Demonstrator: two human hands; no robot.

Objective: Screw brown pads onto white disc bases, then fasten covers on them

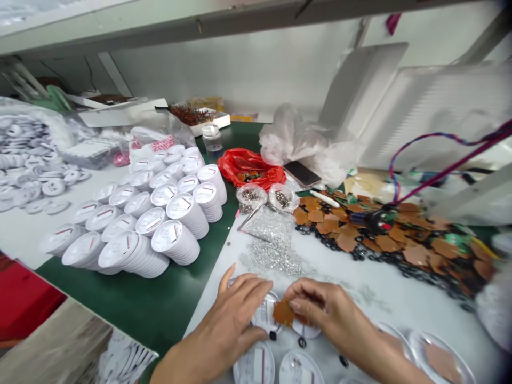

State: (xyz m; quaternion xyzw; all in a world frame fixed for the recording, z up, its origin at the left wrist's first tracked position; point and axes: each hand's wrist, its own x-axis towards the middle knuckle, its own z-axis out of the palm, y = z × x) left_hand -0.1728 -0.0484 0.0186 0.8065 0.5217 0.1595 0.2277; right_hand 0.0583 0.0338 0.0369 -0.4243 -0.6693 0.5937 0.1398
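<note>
My right hand [324,306] pinches a thin brown plate [283,313] with cut corners, between thumb and fingertips. The plate is over a round white plastic disc [266,308], partly covered by my hands. My left hand [240,312] lies over the left side of this disc, fingers stretched and thumb apart; whether it presses on the disc I cannot tell. A second disc is partly hidden beneath my right hand. Close below my hands are small black rings [302,342] and two more white discs [254,364], [301,368].
Stacked white discs [176,242] stand on the green table at left. A heap of small silvery parts [276,245] lies ahead. Brown plates and black rings [386,242] pile up at right, under a purple-cabled electric screwdriver [380,220]. Behind are a red bag [252,168] and a phone [302,173].
</note>
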